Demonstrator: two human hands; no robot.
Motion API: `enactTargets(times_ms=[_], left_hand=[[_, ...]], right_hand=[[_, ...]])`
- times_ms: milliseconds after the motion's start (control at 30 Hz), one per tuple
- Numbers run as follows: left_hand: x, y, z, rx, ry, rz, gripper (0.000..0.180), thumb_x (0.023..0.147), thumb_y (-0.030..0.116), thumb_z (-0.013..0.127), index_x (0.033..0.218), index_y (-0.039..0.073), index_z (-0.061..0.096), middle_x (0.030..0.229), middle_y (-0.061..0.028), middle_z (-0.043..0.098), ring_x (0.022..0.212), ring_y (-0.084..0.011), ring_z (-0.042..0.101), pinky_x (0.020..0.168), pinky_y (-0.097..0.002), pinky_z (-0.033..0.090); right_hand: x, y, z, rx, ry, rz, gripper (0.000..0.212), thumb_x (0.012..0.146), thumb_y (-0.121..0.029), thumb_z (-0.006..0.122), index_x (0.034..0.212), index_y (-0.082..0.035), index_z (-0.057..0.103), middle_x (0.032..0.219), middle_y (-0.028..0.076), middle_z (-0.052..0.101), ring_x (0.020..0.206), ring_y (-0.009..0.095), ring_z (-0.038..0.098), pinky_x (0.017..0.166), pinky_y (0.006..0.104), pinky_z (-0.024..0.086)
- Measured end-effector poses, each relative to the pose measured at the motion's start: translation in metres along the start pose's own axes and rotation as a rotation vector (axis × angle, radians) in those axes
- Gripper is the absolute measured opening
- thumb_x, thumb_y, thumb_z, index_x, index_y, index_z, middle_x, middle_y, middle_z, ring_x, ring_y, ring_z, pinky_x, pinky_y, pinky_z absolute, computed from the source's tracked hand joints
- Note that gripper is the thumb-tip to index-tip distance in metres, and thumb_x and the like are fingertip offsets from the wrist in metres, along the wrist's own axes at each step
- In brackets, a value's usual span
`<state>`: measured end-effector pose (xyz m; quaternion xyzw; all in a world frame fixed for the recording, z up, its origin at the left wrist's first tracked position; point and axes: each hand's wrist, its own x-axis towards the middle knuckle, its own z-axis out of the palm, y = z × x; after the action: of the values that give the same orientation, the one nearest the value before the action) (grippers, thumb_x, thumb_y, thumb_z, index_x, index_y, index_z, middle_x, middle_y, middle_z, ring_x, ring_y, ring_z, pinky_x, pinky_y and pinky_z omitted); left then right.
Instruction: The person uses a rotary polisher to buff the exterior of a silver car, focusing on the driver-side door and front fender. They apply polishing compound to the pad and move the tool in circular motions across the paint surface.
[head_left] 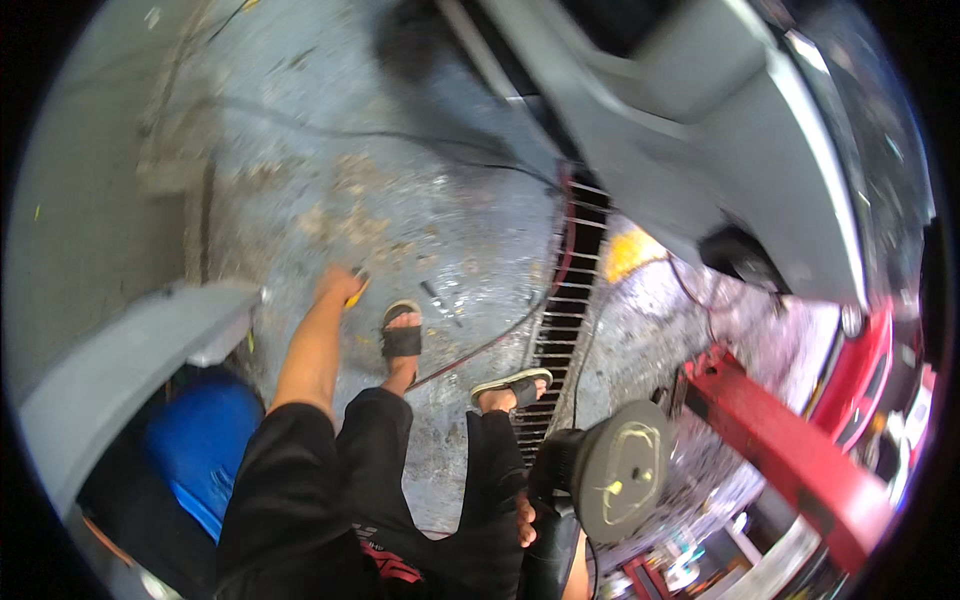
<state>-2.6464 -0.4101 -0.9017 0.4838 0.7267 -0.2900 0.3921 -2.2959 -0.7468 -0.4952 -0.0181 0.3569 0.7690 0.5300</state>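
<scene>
My left arm reaches forward over the floor. My left hand [338, 284] is closed round a small yellow and dark thing [357, 288], blurred and mostly hidden by the fingers. By my right leg, my right hand [526, 519] grips the black body of a polisher [551, 505], with only some fingers showing. The polisher's round dark grey pad [640, 430] faces up and carries a loop and dabs of pale yellow paste [614, 488].
A grey car body panel [690, 130] fills the upper right. A metal drain grate [563, 330] crosses the floor, with cables and a hose [480, 345] nearby. On the right is a red metal arm [780, 440]; a blue object [205, 440] lies on the left.
</scene>
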Motion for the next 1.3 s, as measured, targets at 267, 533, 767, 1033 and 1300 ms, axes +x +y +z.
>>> enactTargets(times_ms=[267,533,767,1033,1300], left_hand=[[-0.212,0.029,-0.002,-0.404,0.122,0.499,0.037,0.098,0.02,0.065,0.066,0.001,0.065,0.069,-0.0107,0.071,0.067,-0.0168,0.071,0.059,-0.0399,0.052],[-0.465,0.15,-0.035,-0.123,0.182,0.817,0.063,0.101,0.055,0.064,0.075,-0.003,0.07,0.078,-0.0214,0.073,0.077,-0.0269,0.073,0.072,-0.0475,0.053],[-0.714,0.37,-0.032,-0.418,-0.435,1.393,0.053,0.097,0.04,0.079,0.13,0.003,0.062,0.12,-0.008,0.068,0.1,-0.0177,0.062,0.088,-0.0369,0.051],[-0.958,0.486,-0.057,0.088,-0.574,2.102,0.127,0.073,0.036,0.099,0.17,0.007,0.021,0.165,-0.0178,0.04,0.15,-0.0324,0.043,0.121,-0.0491,0.036],[-0.971,0.645,-0.043,0.294,-0.349,2.271,0.104,0.063,0.033,0.101,0.156,0.019,0.056,0.172,-0.0255,0.022,0.158,-0.046,0.024,0.128,-0.0565,0.025]], right_hand=[[-0.1,0.029,0.087,-0.174,-0.205,-0.154,0.062,0.103,-0.042,0.065,0.143,0.004,0.052,0.124,0.028,0.056,0.104,0.045,0.068,0.095,0.0561,0.059],[-0.26,0.03,0.183,-0.298,-0.295,-0.405,0.077,0.101,-0.05,0.063,0.147,0.01,0.046,0.116,0.033,0.065,0.093,0.049,0.074,0.078,0.055,0.066],[-0.383,-0.014,0.215,-0.495,-0.375,-0.773,0.073,0.099,-0.056,0.063,0.138,0.005,0.056,0.111,0.032,0.066,0.085,0.046,0.074,0.071,0.051,0.066],[-0.425,-0.079,0.255,-0.526,-0.306,-0.925,0.078,0.093,-0.063,0.068,0.138,0.001,0.061,0.108,0.026,0.071,0.082,0.041,0.075,0.072,0.059,0.062],[-0.43,-0.187,0.301,-0.545,-0.213,-1.052,0.079,0.09,-0.055,0.07,0.139,0.006,0.058,0.108,0.028,0.07,0.084,0.04,0.076,0.071,0.0481,0.066]])
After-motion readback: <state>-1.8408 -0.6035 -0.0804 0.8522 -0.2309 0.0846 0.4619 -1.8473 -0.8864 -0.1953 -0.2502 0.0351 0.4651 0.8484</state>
